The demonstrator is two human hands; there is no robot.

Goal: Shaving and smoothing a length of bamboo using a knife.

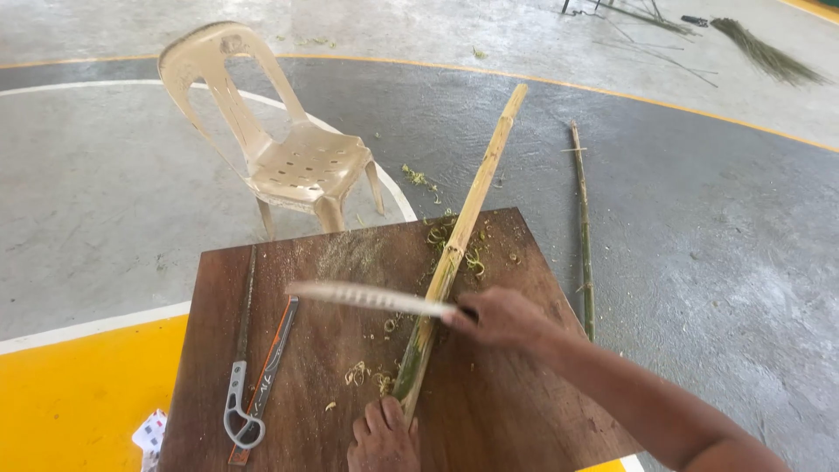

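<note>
blade: motion-blurred | left hand: cut off at bottom edge

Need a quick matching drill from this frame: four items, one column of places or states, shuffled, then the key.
Things:
1. bamboo pole
2. knife
3. plastic chair
4. hacksaw

Places or states:
A. lying flat at the left side of the wooden table
B. standing on the floor beyond the table
C. blurred, gripped in the right hand
D. slanting across the table, near end under the left hand

Pairs: 1-D, 2-C, 3-B, 4-A
</note>
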